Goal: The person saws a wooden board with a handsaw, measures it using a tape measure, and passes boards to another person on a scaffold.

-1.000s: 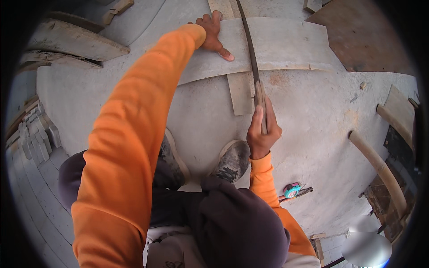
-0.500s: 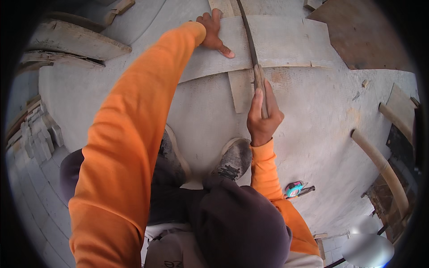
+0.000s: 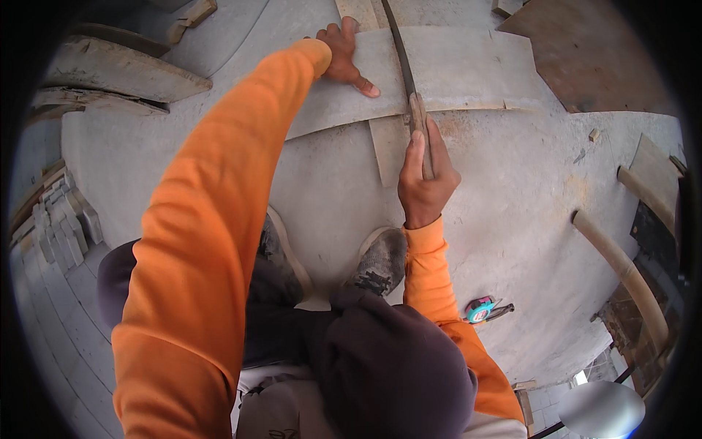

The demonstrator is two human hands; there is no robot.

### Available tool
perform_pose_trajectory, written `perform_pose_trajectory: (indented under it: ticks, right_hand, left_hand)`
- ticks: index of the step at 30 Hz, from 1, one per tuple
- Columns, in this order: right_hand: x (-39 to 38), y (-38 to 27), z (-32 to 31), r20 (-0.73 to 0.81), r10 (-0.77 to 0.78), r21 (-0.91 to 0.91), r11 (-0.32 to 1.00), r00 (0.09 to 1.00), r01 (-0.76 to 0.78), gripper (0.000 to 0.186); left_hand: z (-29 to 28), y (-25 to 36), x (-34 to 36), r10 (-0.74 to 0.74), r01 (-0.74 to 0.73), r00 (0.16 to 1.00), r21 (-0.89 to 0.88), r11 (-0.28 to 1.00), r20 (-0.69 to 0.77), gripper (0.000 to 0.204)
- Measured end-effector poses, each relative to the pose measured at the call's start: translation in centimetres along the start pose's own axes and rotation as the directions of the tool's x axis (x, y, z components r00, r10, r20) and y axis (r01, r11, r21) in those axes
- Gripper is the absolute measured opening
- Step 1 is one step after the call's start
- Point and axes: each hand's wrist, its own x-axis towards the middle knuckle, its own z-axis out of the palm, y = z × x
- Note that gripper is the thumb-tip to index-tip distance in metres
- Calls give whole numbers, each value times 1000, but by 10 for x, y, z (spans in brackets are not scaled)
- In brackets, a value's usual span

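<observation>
With fingers spread, my left hand (image 3: 344,62) presses flat on a pale, thin wooden board (image 3: 475,73) lying crosswise ahead of me. My right hand (image 3: 429,179) is closed round the wooden handle of a handsaw (image 3: 401,51), whose long dark blade is seen edge-on. The blade stretches away from me across the board, to the right of my left hand. Its teeth cannot be made out. Beneath the board runs a narrower timber piece (image 3: 384,146), its near end sticking out toward my feet.
A tape measure (image 3: 479,310) lies on the floor by my right forearm, next to a dark slim tool (image 3: 502,312). Curved poles (image 3: 621,267) stand at right, and a brown sheet (image 3: 596,58) lies far right. Old planks (image 3: 124,66) are at far left, stacked grey blocks (image 3: 66,223) below them.
My right hand and the handsaw have slid a short way forward, away from me. My left hand stays on the board.
</observation>
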Motion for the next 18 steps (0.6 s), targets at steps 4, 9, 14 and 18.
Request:
perform_pose_trajectory:
  ticks: [4,9,14,18]
  right_hand:
    - [-55,-3,-22,33,62,-31,998,998,-61,34]
    - [-128,14,-73,30,61,-64,996,998,-59,34]
    - [7,-5,4,22,-2,7,1000,1000,2,34]
    - [-54,5,-24,57,55,-18,998,997,-54,35]
  left_hand:
    - [1,-21,-5,-8,8,1000,-19,1000,15,133]
    - [-6,-13,-3,1,-1,1000,-11,1000,12,133]
    - [0,-7,-2,-1,0,1000,-19,1000,-12,133]
    - [4,-27,4,42,-42,999,-10,999,-29,139]
